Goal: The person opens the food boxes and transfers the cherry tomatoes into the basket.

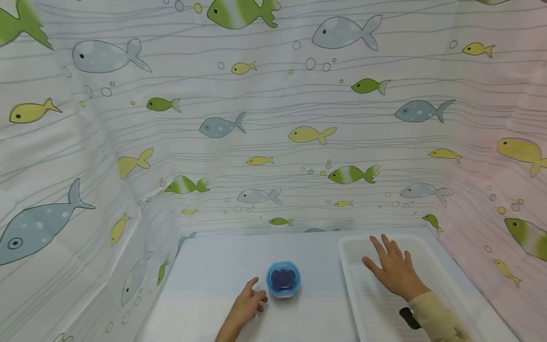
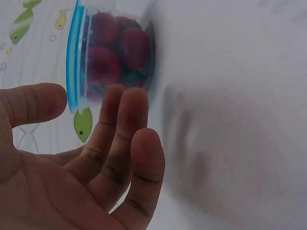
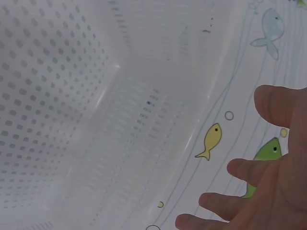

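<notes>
A small clear container with a blue lid stands on the white table, dark red round fruits showing through its side in the left wrist view. Just to its left is my left hand, fingers loosely bent and the thumb apart from them. In the left wrist view its fingertips come close to the container; whether they touch it I cannot tell. My right hand is held over a white perforated basket, fingers spread, holding nothing. The right wrist view shows the basket's slotted wall beyond that hand.
The basket takes up the right part of the white table. A fish-patterned cloth hangs behind the table and along both sides. A dark band sits at the right wrist by the sleeve.
</notes>
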Motion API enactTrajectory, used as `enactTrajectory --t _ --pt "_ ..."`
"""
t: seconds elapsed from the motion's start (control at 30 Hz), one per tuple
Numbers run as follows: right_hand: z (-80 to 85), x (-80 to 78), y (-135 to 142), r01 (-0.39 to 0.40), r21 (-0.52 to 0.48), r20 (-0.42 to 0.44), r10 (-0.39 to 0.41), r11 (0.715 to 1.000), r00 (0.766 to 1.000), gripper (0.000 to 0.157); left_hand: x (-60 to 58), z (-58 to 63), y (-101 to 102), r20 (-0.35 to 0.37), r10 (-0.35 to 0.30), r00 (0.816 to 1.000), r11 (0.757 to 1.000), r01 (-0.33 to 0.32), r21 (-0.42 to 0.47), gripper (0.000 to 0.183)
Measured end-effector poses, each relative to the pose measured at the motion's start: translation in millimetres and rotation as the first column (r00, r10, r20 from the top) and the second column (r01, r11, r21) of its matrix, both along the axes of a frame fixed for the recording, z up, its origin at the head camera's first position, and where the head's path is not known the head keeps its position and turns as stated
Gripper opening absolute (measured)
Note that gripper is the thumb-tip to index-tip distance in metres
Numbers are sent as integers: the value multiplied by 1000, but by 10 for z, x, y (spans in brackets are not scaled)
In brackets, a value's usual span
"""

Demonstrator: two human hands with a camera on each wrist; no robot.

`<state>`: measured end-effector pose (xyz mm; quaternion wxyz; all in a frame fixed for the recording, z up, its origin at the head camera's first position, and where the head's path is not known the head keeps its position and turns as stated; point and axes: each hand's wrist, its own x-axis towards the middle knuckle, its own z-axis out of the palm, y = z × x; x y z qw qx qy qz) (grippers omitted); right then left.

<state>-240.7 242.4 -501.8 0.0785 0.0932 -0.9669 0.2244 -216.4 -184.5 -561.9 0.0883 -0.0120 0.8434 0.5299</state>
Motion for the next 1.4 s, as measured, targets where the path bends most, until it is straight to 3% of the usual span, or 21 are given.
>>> enactTrajectory --t 0.13,0.47,1.0,1.27,1.4 --pt "13 24 9 0 3 -12 0 1000 1000 79 9 -44 85 67 0 998 992 -8 127 76" --pt "117 22 -134 -21 -14 -94 20 1000 995 76 -29 -66 183 59 -42 997 976 28 216 79" --pt "240 -63 -967 -160 -85 -263 133 984 956 79 9 -163 256 70 7 998 957 -27 290 82" --pt "227 -32 -1397 -168 -99 -185 148 981 972 78 38 -200 292 43 5 999 946 -18 322 85" --pt "168 13 -1588 -194 -110 -185 172 975 968 72 58 -208 292 39 18 999 944 -30 329 85"
